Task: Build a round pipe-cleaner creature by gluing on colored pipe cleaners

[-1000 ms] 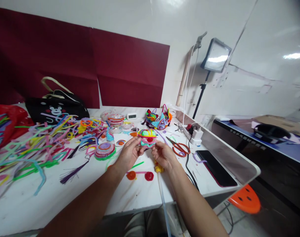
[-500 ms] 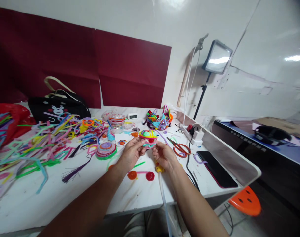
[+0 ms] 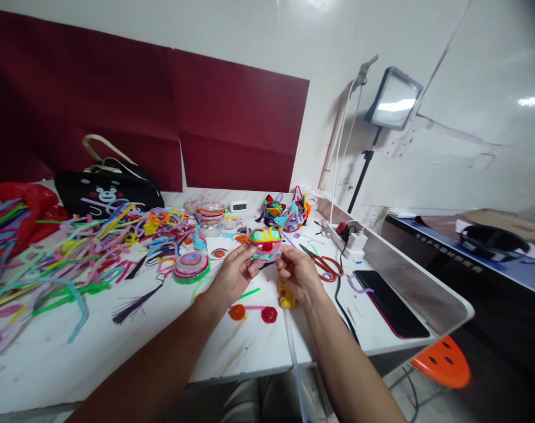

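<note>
Between my hands, above the white table, is a small colourful pipe-cleaner craft (image 3: 266, 237) with a green top, yellow strips, a red middle and a pink and teal lower edge. My left hand (image 3: 237, 271) pinches its left side, and my right hand (image 3: 297, 270) grips the right side. Below my right hand lies a yellow glue gun (image 3: 286, 295), partly hidden, with a clear glue stick trailing toward me. Orange and red coils (image 3: 269, 315) joined by a pink strip lie in front. A round layered pipe-cleaner piece (image 3: 191, 267) rests left of my left hand.
Loose pipe cleaners (image 3: 95, 247) spread over the left side, with a purple tassel (image 3: 139, 299) nearby. Orange-handled scissors (image 3: 326, 267), a black cable and a phone (image 3: 390, 302) lie right. Finished-looking colourful crafts (image 3: 293, 212) and a small clock (image 3: 239, 206) stand behind.
The whole view has shifted slightly. Both hands still hold the craft, which appears tipped a little so more of its green and yellow top shows.
</note>
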A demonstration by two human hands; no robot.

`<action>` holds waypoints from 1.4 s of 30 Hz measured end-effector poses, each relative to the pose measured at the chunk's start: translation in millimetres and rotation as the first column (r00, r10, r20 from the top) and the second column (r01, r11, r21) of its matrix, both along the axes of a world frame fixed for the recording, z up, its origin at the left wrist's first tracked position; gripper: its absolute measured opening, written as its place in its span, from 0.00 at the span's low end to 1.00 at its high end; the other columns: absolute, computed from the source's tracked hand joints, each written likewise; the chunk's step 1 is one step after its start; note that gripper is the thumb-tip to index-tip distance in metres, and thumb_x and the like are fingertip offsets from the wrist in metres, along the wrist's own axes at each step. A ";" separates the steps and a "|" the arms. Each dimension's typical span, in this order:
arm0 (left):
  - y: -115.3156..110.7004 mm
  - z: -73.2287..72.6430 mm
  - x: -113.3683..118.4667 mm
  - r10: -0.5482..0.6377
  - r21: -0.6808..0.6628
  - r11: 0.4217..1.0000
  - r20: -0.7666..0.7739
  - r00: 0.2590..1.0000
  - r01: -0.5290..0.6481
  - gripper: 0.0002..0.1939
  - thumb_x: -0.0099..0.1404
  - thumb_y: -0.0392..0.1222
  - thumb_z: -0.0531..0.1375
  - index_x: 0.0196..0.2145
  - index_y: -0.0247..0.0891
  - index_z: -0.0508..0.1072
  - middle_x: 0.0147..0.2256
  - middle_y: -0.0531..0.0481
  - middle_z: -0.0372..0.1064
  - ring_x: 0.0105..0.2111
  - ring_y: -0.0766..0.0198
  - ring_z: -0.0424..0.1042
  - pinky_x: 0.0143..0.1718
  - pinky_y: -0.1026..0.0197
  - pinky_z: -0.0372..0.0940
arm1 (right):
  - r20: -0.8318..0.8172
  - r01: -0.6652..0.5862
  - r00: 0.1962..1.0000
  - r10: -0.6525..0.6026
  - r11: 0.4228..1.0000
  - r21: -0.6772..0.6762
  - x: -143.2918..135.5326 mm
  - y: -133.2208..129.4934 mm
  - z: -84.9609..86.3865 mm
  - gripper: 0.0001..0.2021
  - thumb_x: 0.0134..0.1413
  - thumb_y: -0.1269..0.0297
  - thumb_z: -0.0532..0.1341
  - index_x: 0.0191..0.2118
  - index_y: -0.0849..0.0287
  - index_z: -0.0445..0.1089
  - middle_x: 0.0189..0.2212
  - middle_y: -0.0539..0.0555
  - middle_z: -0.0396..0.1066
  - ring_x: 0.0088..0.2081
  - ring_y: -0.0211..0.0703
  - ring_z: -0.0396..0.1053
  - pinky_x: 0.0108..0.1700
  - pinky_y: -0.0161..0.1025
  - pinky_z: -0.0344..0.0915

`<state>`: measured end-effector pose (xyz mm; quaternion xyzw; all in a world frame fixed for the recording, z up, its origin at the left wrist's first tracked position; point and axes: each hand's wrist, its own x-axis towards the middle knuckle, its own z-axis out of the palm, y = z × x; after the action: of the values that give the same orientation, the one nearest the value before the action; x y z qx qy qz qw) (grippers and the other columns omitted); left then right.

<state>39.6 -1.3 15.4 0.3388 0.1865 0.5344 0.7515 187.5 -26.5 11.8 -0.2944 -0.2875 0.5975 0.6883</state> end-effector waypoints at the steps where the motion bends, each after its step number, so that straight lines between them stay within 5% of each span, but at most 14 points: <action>1: 0.5 -0.1 -0.4 0.000 -0.024 1.000 0.019 1.000 0.000 0.13 0.51 0.31 0.68 0.28 0.35 0.66 0.20 0.59 0.62 0.15 0.76 0.59 0.16 0.70 0.52 | 0.010 0.002 1.000 -0.002 1.000 0.016 -0.1 -0.4 0.7 0.05 0.44 0.70 0.66 0.29 0.64 0.71 0.18 0.48 0.67 0.17 0.29 0.60 0.13 0.23 0.47; 11: 0.1 5.7 -4.3 -0.040 -0.071 0.996 0.107 0.994 0.047 0.10 0.53 0.28 0.63 0.28 0.37 0.64 0.20 0.58 0.61 0.15 0.74 0.57 0.16 0.69 0.54 | 0.134 0.010 0.991 -0.027 0.992 0.123 0.8 -7.6 8.8 0.11 0.46 0.62 0.69 0.35 0.63 0.74 0.17 0.48 0.68 0.17 0.29 0.59 0.16 0.25 0.48; 19: -3.0 9.1 -8.8 -0.130 0.045 0.991 0.080 0.988 0.127 0.06 0.53 0.31 0.59 0.30 0.36 0.67 0.21 0.55 0.62 0.15 0.72 0.55 0.17 0.67 0.53 | 0.132 -0.089 0.989 0.062 0.974 0.210 6.8 -12.0 14.1 0.11 0.45 0.61 0.70 0.33 0.61 0.74 0.19 0.46 0.64 0.18 0.28 0.56 0.18 0.27 0.46; 28: -1.7 -0.9 -2.5 -0.104 0.209 0.972 -0.049 0.993 0.112 0.18 0.57 0.42 0.68 0.44 0.40 0.70 0.46 0.44 0.73 0.43 0.56 0.73 0.37 0.57 0.66 | 0.139 -0.052 0.990 0.022 0.975 0.216 2.5 -8.3 12.3 0.11 0.44 0.61 0.70 0.32 0.61 0.72 0.19 0.46 0.66 0.18 0.28 0.58 0.20 0.28 0.49; 35: -7.9 8.6 -2.4 -0.085 0.216 0.973 0.007 0.996 0.082 0.19 0.56 0.35 0.68 0.44 0.40 0.70 0.41 0.47 0.76 0.38 0.59 0.76 0.42 0.56 0.68 | 0.299 -0.032 0.954 -0.021 0.985 0.171 -4.8 -11.8 27.6 0.14 0.44 0.57 0.69 0.34 0.61 0.72 0.18 0.48 0.70 0.18 0.32 0.63 0.20 0.29 0.53; 42: -0.5 14.0 -8.9 0.030 0.038 0.999 0.161 0.987 -0.036 0.13 0.51 0.33 0.71 0.31 0.38 0.70 0.30 0.54 0.75 0.31 0.65 0.75 0.31 0.63 0.70 | 0.468 0.100 0.862 -0.193 0.971 0.216 13.3 -19.0 60.3 0.15 0.42 0.55 0.69 0.35 0.60 0.73 0.31 0.53 0.75 0.22 0.34 0.69 0.19 0.30 0.56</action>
<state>30.7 -1.8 29.5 0.3067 0.1202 0.5758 0.7482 200.7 -45.5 72.2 -0.3909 -0.4819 0.4210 0.6617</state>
